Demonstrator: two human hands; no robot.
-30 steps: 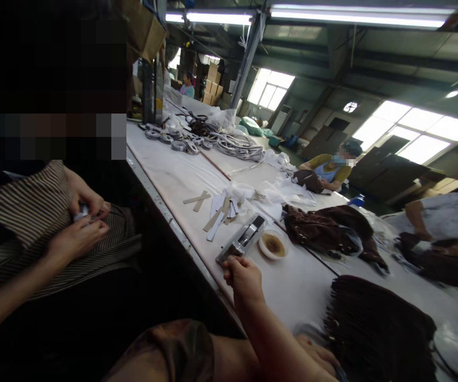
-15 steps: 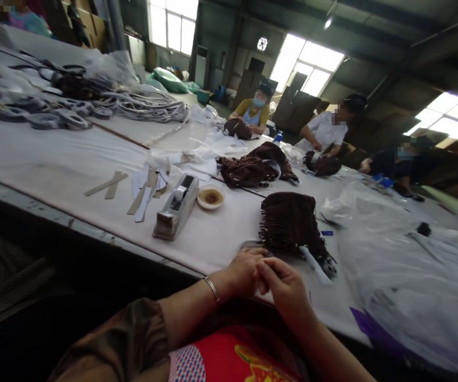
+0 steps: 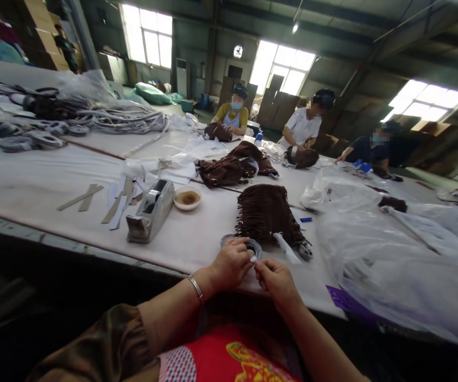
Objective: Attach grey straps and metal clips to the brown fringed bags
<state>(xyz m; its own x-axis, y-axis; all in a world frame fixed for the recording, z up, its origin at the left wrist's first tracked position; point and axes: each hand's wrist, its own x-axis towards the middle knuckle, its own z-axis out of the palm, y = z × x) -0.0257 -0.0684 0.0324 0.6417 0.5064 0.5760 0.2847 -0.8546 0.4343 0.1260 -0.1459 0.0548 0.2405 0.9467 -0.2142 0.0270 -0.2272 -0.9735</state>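
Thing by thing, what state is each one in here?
Left hand: fingers bent, at the coil; grip unclear
Right hand: pinching
White piece: in the right fingertips
Coil: wound, partly hidden
Bag: lying flat, fringe hanging loose
Dispenser: upright, untouched
Bowl: upright, brown inside
Strips: loose, some crossed

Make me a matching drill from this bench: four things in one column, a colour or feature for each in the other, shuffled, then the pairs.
Things
1. Tape dispenser
2. Shallow bowl
3. Fringed bag
4. Left hand

Descriptions
A. Dark brown
B. Has a bracelet at its wrist
C. Metallic grey
D. Whitish, with something brown inside

Pairs: 1-C, 2-D, 3-A, 4-B
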